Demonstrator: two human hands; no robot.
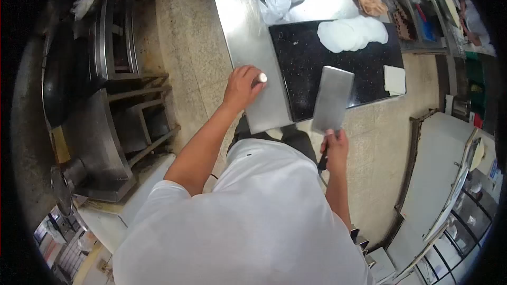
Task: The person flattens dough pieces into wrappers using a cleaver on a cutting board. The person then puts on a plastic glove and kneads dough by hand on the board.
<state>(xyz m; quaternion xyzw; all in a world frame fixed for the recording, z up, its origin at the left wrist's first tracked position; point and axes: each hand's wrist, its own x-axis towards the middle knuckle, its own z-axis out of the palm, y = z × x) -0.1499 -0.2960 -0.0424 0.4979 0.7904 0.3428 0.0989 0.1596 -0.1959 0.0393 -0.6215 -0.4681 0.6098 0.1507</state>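
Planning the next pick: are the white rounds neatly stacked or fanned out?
Fanned out: the white rounds overlap in a staggered row on the black slab.

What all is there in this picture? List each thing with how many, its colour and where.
Cleaver: one, grey blade, in the right grip
Small item: one, white end showing, in the left grip
Flat rounds: several overlapping, white, far side of the slab
Slab: one, speckled black, on the table
Square pieces: count unclear, white, slab's right edge
Table: one, silver, ahead
Plastic bags: count unclear, whitish, beyond the slab
Cloth: one, orange-brown, beyond the slab
Floor: beige, around the table
Shirt: one, white, on the person
Left hand: one, bare, over the table's left side
Right hand: one, bare, near side of the slab
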